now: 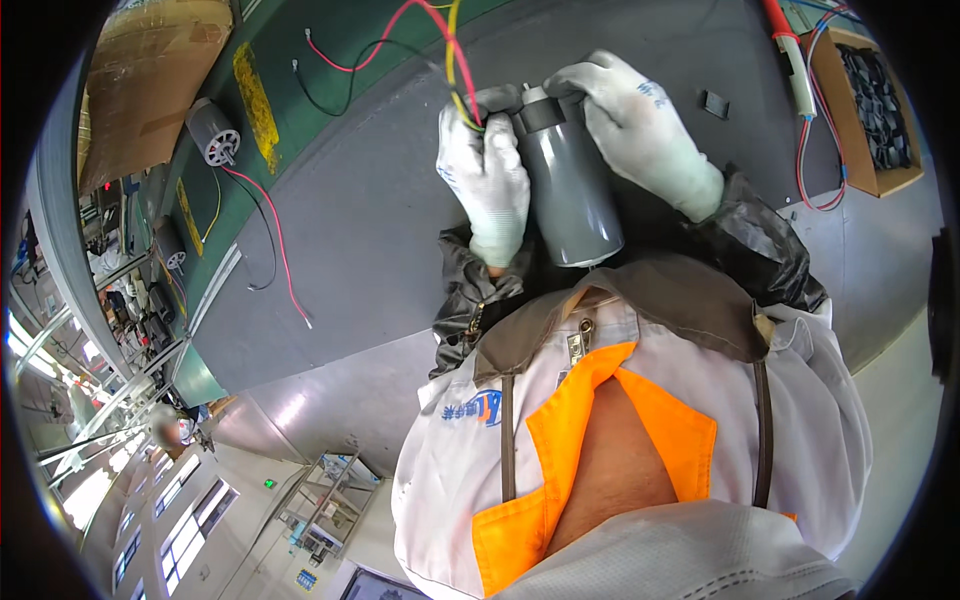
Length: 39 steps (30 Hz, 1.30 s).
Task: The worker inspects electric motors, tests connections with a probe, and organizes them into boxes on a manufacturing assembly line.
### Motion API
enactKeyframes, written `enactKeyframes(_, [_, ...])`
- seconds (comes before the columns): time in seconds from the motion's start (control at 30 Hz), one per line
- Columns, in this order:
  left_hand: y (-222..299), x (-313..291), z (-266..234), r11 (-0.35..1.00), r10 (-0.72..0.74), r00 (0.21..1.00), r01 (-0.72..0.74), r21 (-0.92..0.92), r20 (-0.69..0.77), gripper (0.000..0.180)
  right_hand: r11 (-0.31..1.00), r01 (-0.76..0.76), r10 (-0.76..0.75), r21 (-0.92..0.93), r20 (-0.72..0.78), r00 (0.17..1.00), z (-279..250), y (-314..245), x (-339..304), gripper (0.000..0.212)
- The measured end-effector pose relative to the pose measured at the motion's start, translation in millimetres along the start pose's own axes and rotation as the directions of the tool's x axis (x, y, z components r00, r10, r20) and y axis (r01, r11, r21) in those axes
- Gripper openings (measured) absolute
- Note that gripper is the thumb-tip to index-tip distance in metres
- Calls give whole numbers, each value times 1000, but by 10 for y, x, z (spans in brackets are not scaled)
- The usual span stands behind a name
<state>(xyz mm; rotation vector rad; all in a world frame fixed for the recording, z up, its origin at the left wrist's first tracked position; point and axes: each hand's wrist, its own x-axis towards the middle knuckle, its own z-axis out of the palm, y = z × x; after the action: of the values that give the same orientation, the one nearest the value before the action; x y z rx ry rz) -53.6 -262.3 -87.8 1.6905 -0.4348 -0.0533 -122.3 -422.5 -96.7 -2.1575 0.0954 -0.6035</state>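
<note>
A grey cylindrical motor [575,195] lies on the dark work mat in front of my body, its black end cap and short shaft pointing away from me. My left hand [485,170], in a white glove with dark fingertips, is closed on red, yellow and black wires [464,75] beside the cap. Those wires arch up and over toward the far left. My gloved right hand [640,125] has its fingers bent in against the right side of the cap. What lies under its fingertips is hidden.
A small black clip-like piece [715,104] lies right of my right hand. Farther right are a red-and-white handled tool [797,75] with a cord and a cardboard box [880,185] of black pieces. Another wired motor [212,132] sits on the green belt [262,55] at left.
</note>
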Motion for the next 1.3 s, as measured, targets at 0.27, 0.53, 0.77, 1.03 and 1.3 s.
enactKeyframes(0.27, [9,-458,-513,976,88,952,-141,166,292,33,793,-592,441,141,537,719,-535,-136,-414,70])
enactKeyframes(0.53, [-354,-563,-201,956,211,916,-120,-269,340,61,558,-774,430,301,693,579,-400,-79,-327,99])
enactKeyframes(0.77, [-432,1167,382,922,269,955,-293,252,127,29,892,-268,302,364,-37,953,164,950,1036,55])
enactKeyframes(1.03, [-577,1071,19,701,-279,920,391,-597,275,35,794,-389,351,467,171,921,-850,688,254,42])
enactKeyframes(1.3, [-340,-724,-594,851,-272,962,249,-462,18,25,620,-138,548,773,-301,780,-2178,1421,-213,51])
